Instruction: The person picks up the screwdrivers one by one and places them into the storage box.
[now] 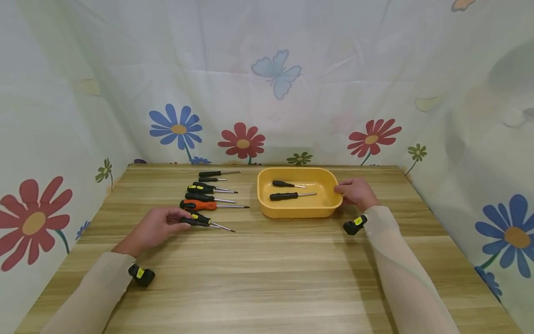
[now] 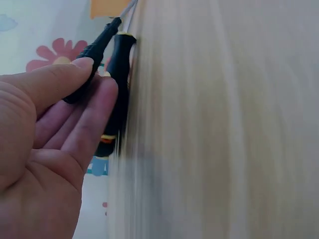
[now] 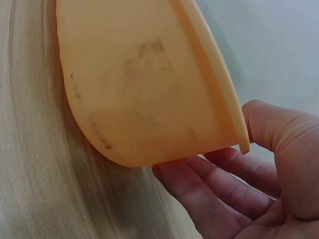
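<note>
My left hand (image 1: 160, 227) pinches a black-handled screwdriver (image 2: 103, 44) between thumb and fingers at the left of the table. Right beside it is a black and yellow screwdriver (image 2: 119, 64); in the head view the two overlap. Behind them lies an orange and black screwdriver (image 1: 204, 205). On the right, my right hand (image 1: 359, 192) grips the rim of a yellow plastic tub (image 1: 300, 213), thumb at the rim and fingers under its side. Inside the tub are a larger black screwdriver (image 1: 283, 196) and a smaller black screwdriver (image 1: 282, 184).
Several more screwdrivers lie in a column left of the tub, among them a thin black one (image 1: 210, 174) at the back. The wood-grain table (image 1: 267, 278) meets a flower-printed curtain (image 1: 208, 83) at its back and sides. Each wrist wears a small black camera (image 1: 142, 275).
</note>
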Demonstrator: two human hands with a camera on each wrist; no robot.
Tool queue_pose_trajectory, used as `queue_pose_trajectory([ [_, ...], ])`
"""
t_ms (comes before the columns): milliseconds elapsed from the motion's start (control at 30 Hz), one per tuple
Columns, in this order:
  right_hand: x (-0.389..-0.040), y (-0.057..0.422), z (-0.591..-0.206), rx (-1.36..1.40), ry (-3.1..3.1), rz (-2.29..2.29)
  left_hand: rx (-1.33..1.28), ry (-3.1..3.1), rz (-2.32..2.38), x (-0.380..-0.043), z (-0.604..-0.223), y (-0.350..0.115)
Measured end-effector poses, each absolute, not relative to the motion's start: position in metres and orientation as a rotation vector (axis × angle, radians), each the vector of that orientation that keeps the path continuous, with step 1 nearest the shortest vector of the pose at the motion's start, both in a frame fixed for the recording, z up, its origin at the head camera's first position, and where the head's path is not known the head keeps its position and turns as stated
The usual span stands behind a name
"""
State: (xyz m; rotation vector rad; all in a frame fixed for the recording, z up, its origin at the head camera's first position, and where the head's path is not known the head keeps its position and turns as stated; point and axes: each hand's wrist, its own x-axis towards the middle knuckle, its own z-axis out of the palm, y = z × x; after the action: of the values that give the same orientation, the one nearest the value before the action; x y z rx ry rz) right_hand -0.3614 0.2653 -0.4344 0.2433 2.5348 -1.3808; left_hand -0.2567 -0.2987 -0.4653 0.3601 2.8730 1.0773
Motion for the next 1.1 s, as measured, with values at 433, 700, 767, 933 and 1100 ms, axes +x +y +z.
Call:
queue_pose_trajectory([
  [433, -0.36, 0.267, -0.432, 0.241, 2.535, -1.382, 0.268, 2.834, 1.241, -0.257, -0.454, -0.281],
  [700, -0.361, 0.266, -0.431, 0.263, 2.523, -1.38, 0.285, 2.812, 1.343, -0.259, -0.451, -0.263],
  [767, -0.36, 0.265, -0.431, 0.264, 2.521, -1.377, 0.299, 2.807, 1.357, -0.261, -0.45, -0.26],
  [933, -0.36, 0.262, -0.428, 0.278, 2.533, -1.346, 0.367, 2.731, 1.49, -0.266, -0.448, -0.249],
  [1100, -0.36, 0.261, -0.428, 0.283, 2.544, -1.335, 0.395, 2.658, 1.599, -0.271, -0.442, -0.237],
])
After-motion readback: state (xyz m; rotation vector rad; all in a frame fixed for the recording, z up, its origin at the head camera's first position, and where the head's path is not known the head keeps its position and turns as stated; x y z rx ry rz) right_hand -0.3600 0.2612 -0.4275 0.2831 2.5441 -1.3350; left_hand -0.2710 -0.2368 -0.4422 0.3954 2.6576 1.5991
